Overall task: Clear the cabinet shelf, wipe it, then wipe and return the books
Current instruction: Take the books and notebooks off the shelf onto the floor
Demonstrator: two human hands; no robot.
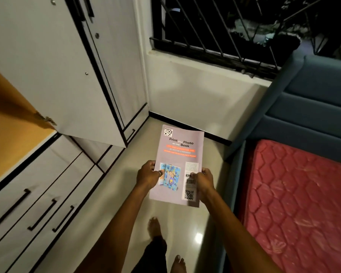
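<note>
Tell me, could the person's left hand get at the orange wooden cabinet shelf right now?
Probably not at once: the left hand and the right hand both grip the lilac paperback book. The way to the orange wooden cabinet shelf looks free, since the white door stands open.

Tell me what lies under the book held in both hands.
Under the book, gripped by the left hand and right hand, only pale glossy floor shows around its edges. The floor directly beneath is covered.
</note>
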